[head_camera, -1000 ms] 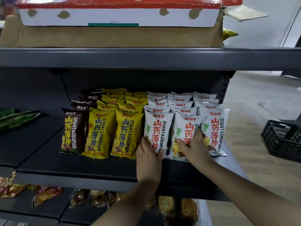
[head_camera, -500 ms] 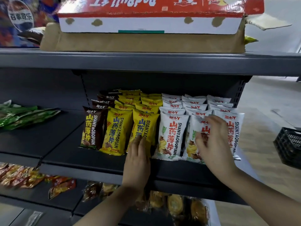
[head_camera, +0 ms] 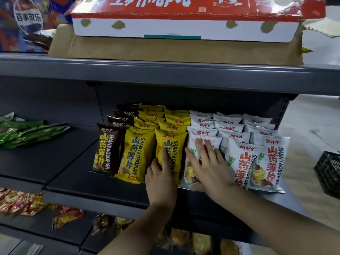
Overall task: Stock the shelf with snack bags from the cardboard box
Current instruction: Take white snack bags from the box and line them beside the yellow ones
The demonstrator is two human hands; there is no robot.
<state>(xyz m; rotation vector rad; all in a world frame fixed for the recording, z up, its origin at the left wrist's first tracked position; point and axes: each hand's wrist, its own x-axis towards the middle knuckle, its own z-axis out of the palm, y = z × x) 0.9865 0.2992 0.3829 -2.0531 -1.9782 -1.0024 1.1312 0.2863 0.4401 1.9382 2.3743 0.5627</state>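
Rows of snack bags stand upright on the dark middle shelf (head_camera: 77, 183): brown bags (head_camera: 107, 151) at the left, yellow bags (head_camera: 137, 153) in the middle, white bags (head_camera: 242, 161) at the right. My left hand (head_camera: 161, 177) presses with straight fingers on the front yellow bag (head_camera: 171, 144) of the right yellow row. My right hand (head_camera: 207, 162) lies flat, fingers spread, on the front white bag (head_camera: 191, 172) of the leftmost white row. A brown cardboard box (head_camera: 165, 49) sits on the top shelf under a red and white carton (head_camera: 184, 21).
Green packets (head_camera: 27, 131) lie on the shelf section at the left. Red and orange packets (head_camera: 22, 203) and other snacks fill the lower shelf. A black plastic crate (head_camera: 329, 172) stands on the floor at the right. A Pepsi carton (head_camera: 27, 19) sits top left.
My right hand has shifted left from the middle white row onto the leftmost white bag. My left hand has moved from the shelf edge up onto the yellow bag. The view has drifted left.
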